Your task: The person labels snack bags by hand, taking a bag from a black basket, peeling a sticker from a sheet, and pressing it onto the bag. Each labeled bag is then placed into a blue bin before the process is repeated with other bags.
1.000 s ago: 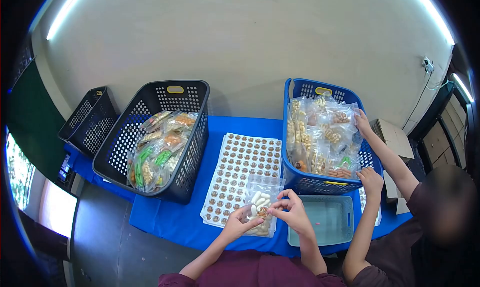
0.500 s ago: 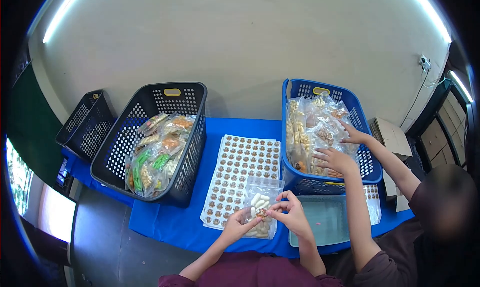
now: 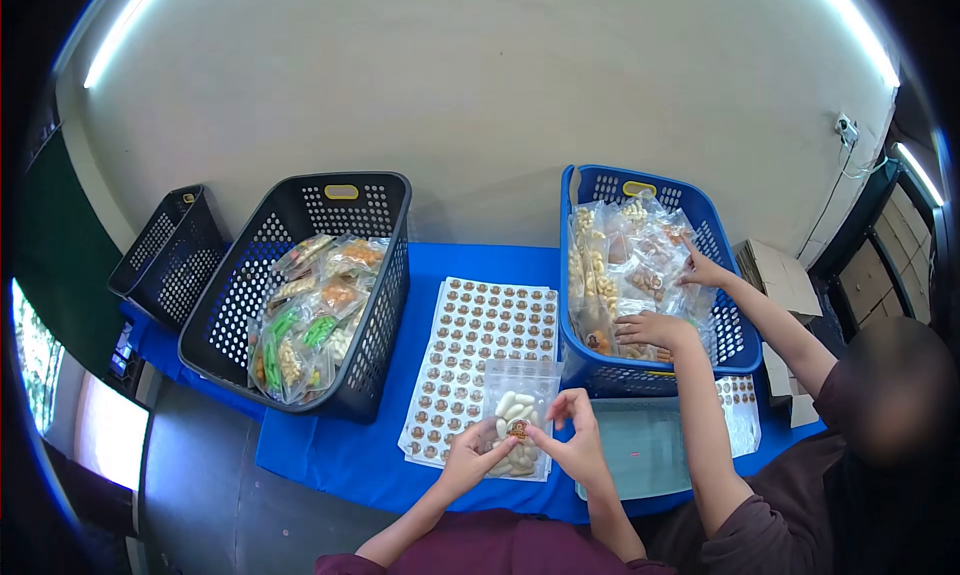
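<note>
A clear zip bag [image 3: 521, 380] of white capsule-shaped pieces is held upright over the sticker sheet. A round brown sticker [image 3: 517, 429] lies on its front. My left hand [image 3: 474, 457] grips the bag's left side, thumb beside the sticker. My right hand [image 3: 577, 445] is at the right edge, its thumb pressing on the sticker and its index finger raised off the bag. Whatever the right hand's other fingers touch behind the bag is partly hidden. Beneath the bag is a white sheet [image 3: 470, 345] with rows of round brown stickers.
A black basket [image 3: 388, 305] of filled bags stands left, a smaller black basket [image 3: 165, 245] beyond. At right, a co-worker's hands [image 3: 660, 332] reach into a blue basket [image 3: 600, 375] of filled bags. A pale green tray [image 3: 640, 455] lies before it on the blue tablecloth [image 3: 330, 460].
My right thumb has moved from holding the sticker's edge to pressing on it, and the sticker now sits flatter on the bag. The co-worker's nearer hand has shifted slightly left and down.
</note>
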Demonstrator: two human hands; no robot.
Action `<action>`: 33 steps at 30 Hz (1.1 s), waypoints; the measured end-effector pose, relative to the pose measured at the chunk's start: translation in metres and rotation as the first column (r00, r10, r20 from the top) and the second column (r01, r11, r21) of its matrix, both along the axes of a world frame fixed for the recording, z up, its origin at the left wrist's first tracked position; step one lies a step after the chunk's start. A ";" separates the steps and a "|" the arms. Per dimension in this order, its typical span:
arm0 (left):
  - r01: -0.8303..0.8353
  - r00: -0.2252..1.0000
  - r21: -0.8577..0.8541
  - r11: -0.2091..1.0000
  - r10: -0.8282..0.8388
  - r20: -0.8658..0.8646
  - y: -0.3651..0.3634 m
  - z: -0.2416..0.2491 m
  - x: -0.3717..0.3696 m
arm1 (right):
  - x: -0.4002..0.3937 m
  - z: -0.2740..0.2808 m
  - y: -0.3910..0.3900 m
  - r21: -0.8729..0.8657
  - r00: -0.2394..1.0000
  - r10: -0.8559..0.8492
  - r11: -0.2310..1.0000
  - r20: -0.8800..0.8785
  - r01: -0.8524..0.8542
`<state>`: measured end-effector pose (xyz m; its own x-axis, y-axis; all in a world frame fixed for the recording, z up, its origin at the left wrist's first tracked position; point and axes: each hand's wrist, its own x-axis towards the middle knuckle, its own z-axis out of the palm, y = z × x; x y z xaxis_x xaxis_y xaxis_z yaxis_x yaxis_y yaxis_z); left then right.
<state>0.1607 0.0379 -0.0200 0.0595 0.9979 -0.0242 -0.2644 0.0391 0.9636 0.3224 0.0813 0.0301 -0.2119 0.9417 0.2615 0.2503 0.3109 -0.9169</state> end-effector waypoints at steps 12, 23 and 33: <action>0.131 0.990 -0.012 0.991 -0.130 0.061 0.000 0.020 0.013 | -0.009 -0.014 -0.007 -0.244 0.863 -0.103 0.970 -0.494 -0.024; 0.054 0.996 -0.028 0.998 -0.052 0.070 0.009 0.030 0.011 | -0.014 -0.022 -0.006 -0.229 0.854 -0.038 0.969 -0.519 -0.096; 0.166 0.985 -0.023 0.986 -0.164 0.057 0.014 0.030 -0.005 | -0.007 -0.017 -0.012 -0.276 0.865 -0.056 0.956 -0.499 -0.097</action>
<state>0.1553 0.0518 0.0098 0.2253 0.9733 -0.0434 -0.3048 0.1128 0.9457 0.3150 0.0694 0.0133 -0.1456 0.9875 0.0608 -0.2655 0.0202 -0.9639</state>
